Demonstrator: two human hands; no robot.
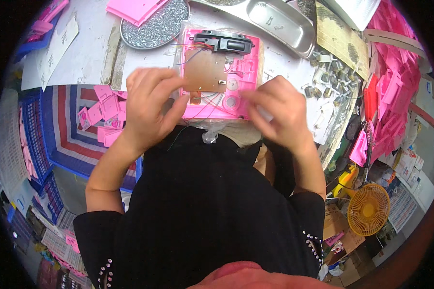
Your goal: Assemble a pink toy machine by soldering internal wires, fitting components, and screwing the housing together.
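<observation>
Holding our left hand point(152, 103) half-spread, thumb apart, beside the pink case point(246, 79) on the white table point(89, 65), we cannot tell whether our right hand point(284, 111) grips it; a yellow fan point(368, 209) stands rightward.

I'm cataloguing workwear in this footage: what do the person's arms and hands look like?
The left hand and right hand are ungloved, the forearms bare; no watch shows. The sleeves are short and black, with small shiny studs in lines.
</observation>
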